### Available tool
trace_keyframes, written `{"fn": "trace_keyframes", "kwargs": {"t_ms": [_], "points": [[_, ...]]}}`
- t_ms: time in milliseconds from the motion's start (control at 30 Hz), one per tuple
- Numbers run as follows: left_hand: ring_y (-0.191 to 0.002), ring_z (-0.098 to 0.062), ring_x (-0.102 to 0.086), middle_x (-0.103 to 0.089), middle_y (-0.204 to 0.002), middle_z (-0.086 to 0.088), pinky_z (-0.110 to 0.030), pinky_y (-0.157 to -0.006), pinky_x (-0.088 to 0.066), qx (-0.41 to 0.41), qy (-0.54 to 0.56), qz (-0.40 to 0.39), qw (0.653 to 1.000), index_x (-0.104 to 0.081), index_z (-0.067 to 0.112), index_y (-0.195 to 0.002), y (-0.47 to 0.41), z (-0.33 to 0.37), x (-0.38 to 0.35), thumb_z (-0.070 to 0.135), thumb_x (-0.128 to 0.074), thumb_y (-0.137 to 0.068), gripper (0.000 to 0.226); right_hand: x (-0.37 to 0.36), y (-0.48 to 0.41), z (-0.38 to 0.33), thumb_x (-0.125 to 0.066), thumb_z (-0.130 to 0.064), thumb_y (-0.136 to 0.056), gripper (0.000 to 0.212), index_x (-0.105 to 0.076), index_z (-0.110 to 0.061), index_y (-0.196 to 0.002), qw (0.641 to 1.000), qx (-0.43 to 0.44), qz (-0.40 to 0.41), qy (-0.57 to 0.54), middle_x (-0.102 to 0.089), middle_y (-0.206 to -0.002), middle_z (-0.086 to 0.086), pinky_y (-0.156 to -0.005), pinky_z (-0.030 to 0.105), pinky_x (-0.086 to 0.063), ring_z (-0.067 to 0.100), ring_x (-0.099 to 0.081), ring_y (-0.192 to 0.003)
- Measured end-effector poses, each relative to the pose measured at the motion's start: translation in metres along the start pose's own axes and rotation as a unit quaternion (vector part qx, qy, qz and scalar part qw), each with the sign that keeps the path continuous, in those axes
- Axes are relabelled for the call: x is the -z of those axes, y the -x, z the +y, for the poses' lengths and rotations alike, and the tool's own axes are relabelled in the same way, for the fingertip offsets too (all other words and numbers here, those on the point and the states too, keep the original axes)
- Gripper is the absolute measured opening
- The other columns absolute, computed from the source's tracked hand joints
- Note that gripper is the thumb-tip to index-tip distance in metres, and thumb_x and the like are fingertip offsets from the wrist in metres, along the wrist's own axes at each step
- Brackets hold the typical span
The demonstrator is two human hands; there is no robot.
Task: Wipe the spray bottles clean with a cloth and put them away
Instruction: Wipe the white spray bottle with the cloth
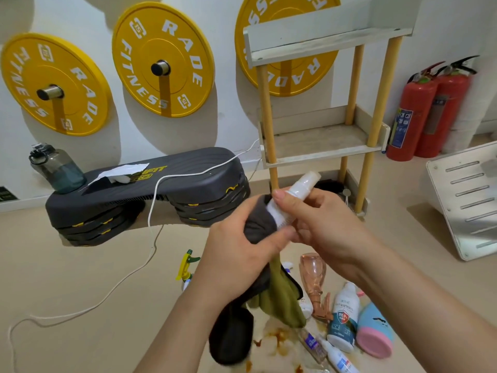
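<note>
My right hand grips a small white spray bottle, tilted with its clear cap up and to the right. My left hand presses a dark grey and olive cloth around the bottle's lower end; the cloth hangs down below my hands. On the floor lie more bottles: a yellow-green trigger sprayer, a clear pink trigger bottle, a white bottle with a blue label, a blue and pink bottle and small slim ones.
A white shelf rack with yellow posts stands against the wall. A dark step platform bears a water jug. A white cord trails over the floor. Two red fire extinguishers and a white slotted panel are at right. Brown stains mark the floor.
</note>
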State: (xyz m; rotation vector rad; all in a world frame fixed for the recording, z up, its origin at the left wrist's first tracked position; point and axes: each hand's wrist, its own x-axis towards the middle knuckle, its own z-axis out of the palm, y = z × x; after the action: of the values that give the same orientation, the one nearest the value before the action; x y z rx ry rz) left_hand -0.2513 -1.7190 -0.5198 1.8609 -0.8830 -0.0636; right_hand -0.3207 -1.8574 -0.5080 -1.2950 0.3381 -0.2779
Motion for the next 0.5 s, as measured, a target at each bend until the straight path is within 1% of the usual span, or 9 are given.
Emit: {"fn": "trace_keyframes", "kwargs": {"t_ms": [33,67,167,200,267,300,333,400,500], "points": [[-0.078,-0.001,-0.065,-0.073,-0.087,0.014,-0.02,-0.071,-0.052,0.029,0.04,0.028,0.998,-0.067,0.031,-0.097,-0.002,0.0,0.001,0.044,-0.074,-0.083,0.021,0.001,0.0,-0.001,-0.074,-0.034,-0.077,0.039,-0.07,-0.004,-0.102,0.999,-0.01,0.007,-0.044,-0.072,-0.085,0.013,-0.067,0.03,-0.057,0.019,-0.064,-0.069],[-0.075,-0.004,-0.063,-0.071,-0.082,0.011,-0.021,-0.068,-0.051,0.06,0.079,0.061,0.993,-0.067,0.025,-0.091,-0.004,0.0,0.002,0.05,-0.07,-0.084,0.026,0.002,-0.001,-0.001,-0.073,-0.031,-0.079,0.034,-0.069,-0.004,-0.1,0.996,-0.021,0.018,-0.086,-0.07,-0.082,0.011,-0.062,0.025,-0.056,0.015,-0.062,-0.064],[-0.09,-0.011,-0.069,-0.075,-0.092,-0.001,-0.025,-0.078,-0.054,0.162,0.236,0.059,0.956,-0.07,0.02,-0.098,-0.006,0.005,0.002,0.056,-0.059,-0.084,0.04,0.003,-0.004,0.0,-0.071,-0.027,-0.087,0.032,-0.065,-0.001,-0.104,0.976,-0.058,0.063,-0.198,-0.066,-0.087,0.014,-0.051,0.019,-0.055,0.015,-0.059,-0.058],[-0.101,-0.015,-0.069,-0.076,-0.103,-0.005,-0.031,-0.088,-0.054,0.181,0.309,0.031,0.933,-0.069,0.015,-0.107,-0.007,0.008,0.004,0.053,-0.053,-0.086,0.047,0.004,-0.005,0.002,-0.069,-0.028,-0.089,0.036,-0.063,0.001,-0.109,0.968,-0.074,0.076,-0.228,-0.064,-0.091,0.018,-0.048,0.018,-0.054,0.015,-0.057,-0.056],[-0.118,-0.025,-0.064,-0.069,-0.122,-0.016,-0.041,-0.101,-0.05,0.199,0.471,-0.016,0.859,-0.063,0.002,-0.122,-0.008,0.015,0.012,0.048,-0.044,-0.094,0.057,0.006,-0.007,0.004,-0.065,-0.029,-0.092,0.04,-0.06,0.003,-0.117,0.954,-0.104,0.088,-0.268,-0.063,-0.096,0.021,-0.044,0.016,-0.051,0.015,-0.054,-0.054],[-0.121,-0.027,-0.061,-0.065,-0.127,-0.019,-0.041,-0.101,-0.051,0.198,0.526,-0.028,0.827,-0.059,-0.003,-0.125,-0.009,0.019,0.017,0.045,-0.042,-0.096,0.058,0.008,-0.008,0.006,-0.063,-0.028,-0.093,0.04,-0.059,0.003,-0.117,0.948,-0.116,0.083,-0.283,-0.063,-0.096,0.021,-0.043,0.016,-0.051,0.015,-0.055,-0.053],[-0.121,-0.027,-0.059,-0.062,-0.127,-0.021,-0.039,-0.098,-0.053,0.192,0.552,-0.03,0.811,-0.057,-0.005,-0.125,-0.009,0.019,0.022,0.04,-0.043,-0.096,0.055,0.009,-0.008,0.008,-0.062,-0.028,-0.093,0.038,-0.059,0.002,-0.116,0.944,-0.125,0.076,-0.295,-0.064,-0.095,0.021,-0.043,0.016,-0.051,0.015,-0.055,-0.053],[-0.114,-0.03,-0.061,-0.063,-0.117,-0.021,-0.04,-0.097,-0.053,0.175,0.551,-0.021,0.815,-0.06,-0.003,-0.12,-0.009,0.017,0.026,0.024,-0.052,-0.091,0.04,0.009,-0.009,0.013,-0.061,-0.028,-0.092,0.041,-0.058,0.001,-0.12,0.94,-0.135,0.061,-0.306,-0.062,-0.093,0.02,-0.039,0.015,-0.05,0.015,-0.054,-0.051],[-0.098,-0.023,-0.068,-0.072,-0.105,-0.012,-0.034,-0.084,-0.059,0.112,0.449,0.014,0.886,-0.07,0.01,-0.115,-0.006,0.018,0.021,0.01,-0.066,-0.081,0.034,0.007,-0.01,0.016,-0.06,-0.032,-0.091,0.045,-0.057,-0.002,-0.125,0.934,-0.147,0.042,-0.323,-0.06,-0.09,0.017,-0.036,0.015,-0.046,0.013,-0.052,-0.048]]}}
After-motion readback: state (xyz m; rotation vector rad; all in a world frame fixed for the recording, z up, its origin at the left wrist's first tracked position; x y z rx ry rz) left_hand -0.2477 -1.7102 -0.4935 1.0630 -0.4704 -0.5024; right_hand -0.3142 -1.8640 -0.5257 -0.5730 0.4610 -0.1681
